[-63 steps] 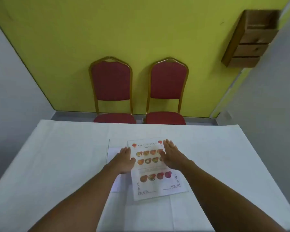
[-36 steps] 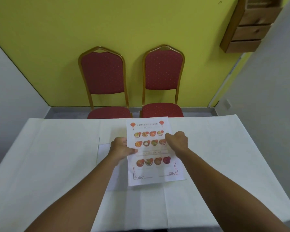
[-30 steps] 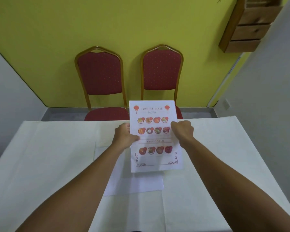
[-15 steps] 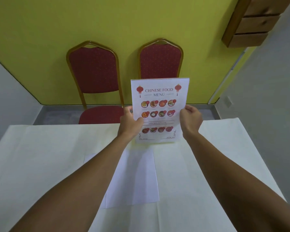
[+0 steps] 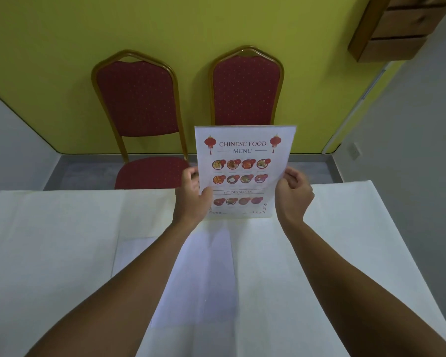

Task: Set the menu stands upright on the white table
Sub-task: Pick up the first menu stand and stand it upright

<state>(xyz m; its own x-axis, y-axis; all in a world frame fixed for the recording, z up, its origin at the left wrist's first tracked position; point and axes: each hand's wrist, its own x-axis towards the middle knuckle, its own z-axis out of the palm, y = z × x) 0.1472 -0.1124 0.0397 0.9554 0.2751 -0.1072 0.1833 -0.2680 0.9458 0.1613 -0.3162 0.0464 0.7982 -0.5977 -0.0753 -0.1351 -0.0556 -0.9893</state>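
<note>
Left hand [image 5: 191,194] and right hand [image 5: 292,193] gripping menu stand [image 5: 243,171] by side edges, upright, base near worktop [image 5: 62,228], likely for level seating.

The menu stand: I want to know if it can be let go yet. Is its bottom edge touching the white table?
Cannot tell. In the head view the menu stand stands upright with its bottom edge level with the white table, but no contact or gap shows plainly.

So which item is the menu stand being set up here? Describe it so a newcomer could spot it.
Find the white table before two red chairs. Near its far edge, the left hand and right hand hold the menu stand upright. Unlike the blank sheet lying flat, it reads CHINESE FOOD MENU.
</note>
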